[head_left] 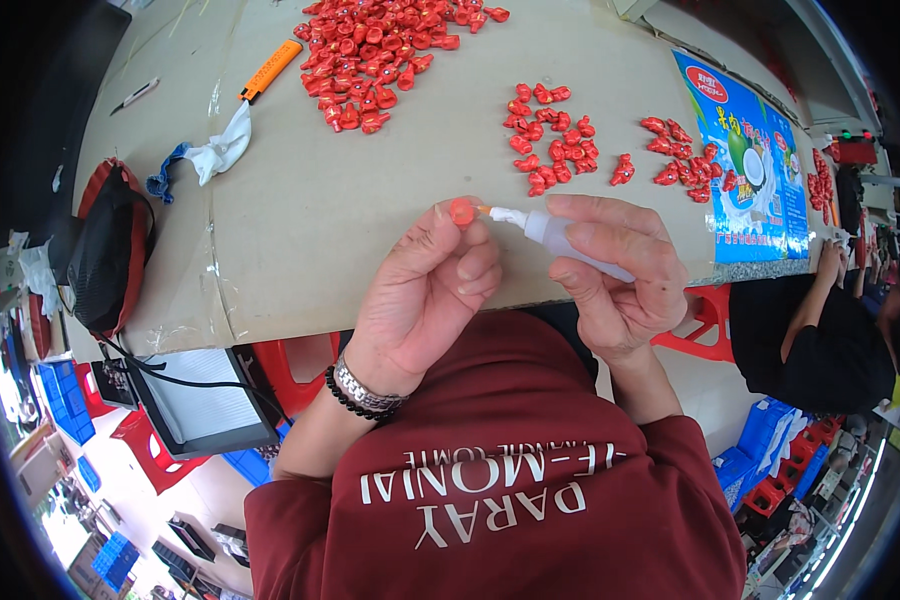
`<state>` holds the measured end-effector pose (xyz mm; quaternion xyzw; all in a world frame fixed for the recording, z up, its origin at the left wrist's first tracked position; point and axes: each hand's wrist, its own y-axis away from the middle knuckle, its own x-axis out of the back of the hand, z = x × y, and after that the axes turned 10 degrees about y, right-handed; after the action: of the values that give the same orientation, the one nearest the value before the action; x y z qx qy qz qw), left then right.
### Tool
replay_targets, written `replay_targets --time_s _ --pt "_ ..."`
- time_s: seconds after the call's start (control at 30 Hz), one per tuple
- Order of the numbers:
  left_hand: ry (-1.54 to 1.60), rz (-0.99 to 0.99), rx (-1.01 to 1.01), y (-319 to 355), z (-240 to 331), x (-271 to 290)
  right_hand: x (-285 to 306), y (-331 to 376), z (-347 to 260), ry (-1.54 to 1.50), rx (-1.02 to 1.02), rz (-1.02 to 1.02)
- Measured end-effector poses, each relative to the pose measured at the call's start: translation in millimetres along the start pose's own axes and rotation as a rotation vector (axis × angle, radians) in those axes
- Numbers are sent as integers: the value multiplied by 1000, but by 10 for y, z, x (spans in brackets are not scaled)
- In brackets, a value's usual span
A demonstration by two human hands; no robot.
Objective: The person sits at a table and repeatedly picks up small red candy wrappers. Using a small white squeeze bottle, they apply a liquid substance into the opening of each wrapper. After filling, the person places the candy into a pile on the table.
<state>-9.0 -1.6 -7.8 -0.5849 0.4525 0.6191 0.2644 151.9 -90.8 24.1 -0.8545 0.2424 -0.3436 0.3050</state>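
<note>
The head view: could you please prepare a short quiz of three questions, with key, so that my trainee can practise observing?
1. Which hand holds the squeeze bottle?
2. True or false: the left wrist wears a silver metal band.
3. Which group of small glossy red pieces is largest: A, leftmost; B, middle; C, rightmost?

Key: 1. The right hand. 2. True. 3. A.

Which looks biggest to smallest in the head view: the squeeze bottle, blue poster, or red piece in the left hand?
1. Blue poster, largest
2. Squeeze bottle
3. Red piece in the left hand, smallest
</note>
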Motion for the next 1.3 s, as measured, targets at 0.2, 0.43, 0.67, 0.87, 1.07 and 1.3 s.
replay_targets --time_s 0.2,0.43,0.67,0.87,1.07,1.3 --pt "0 -1 2 -5 -2 -7 -6 -3 10 13 7 -14" --pt "-69 -34 -31 -24 17 18 -5 -46 -29 -18 10 77" --pt "-141 -67 -60 -44 37 15 48 -19 -48 -16 -7 -19" --pt "-160 -79 -35 -46 33 12 -23 -37 -44 -81 -11 85" --pt "-167 -44 -20 -33 14 -22 -26 -43 -55 -86 -13 75" --pt "-179 -33 -20 -31 2 -35 13 -31 -42 -50 2 4"
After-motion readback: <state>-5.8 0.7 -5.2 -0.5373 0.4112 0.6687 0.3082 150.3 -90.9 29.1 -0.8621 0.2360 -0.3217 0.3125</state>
